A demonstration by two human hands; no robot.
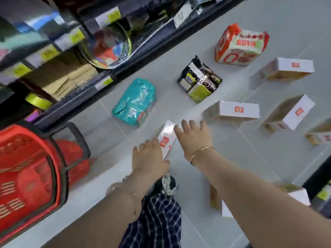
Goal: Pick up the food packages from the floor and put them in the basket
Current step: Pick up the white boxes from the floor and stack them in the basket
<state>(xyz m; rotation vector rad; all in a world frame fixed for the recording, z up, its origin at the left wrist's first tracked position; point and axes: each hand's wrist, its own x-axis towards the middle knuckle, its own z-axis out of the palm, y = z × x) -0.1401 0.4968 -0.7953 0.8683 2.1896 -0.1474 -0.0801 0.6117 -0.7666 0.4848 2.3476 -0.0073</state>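
A white box with a red label (167, 138) is seen low at the centre of the view, between the two hands; whether it rests on the floor (206, 20) cannot be told. Its near end is hidden by the left hand (149, 156), and its far side is partly covered by the right hand (194, 138). Both hands are pressed flat against its sides with fingers extended, so the box is gripped between them. A thin bracelet (200, 153) is worn on the right wrist. The red basket (26, 176) is cut off at 9 o'clock. More white boxes (238, 110) lie at 2 o'clock, a teal pack (135, 102) at 11 o'clock. The shelves (53, 51) are blurred.
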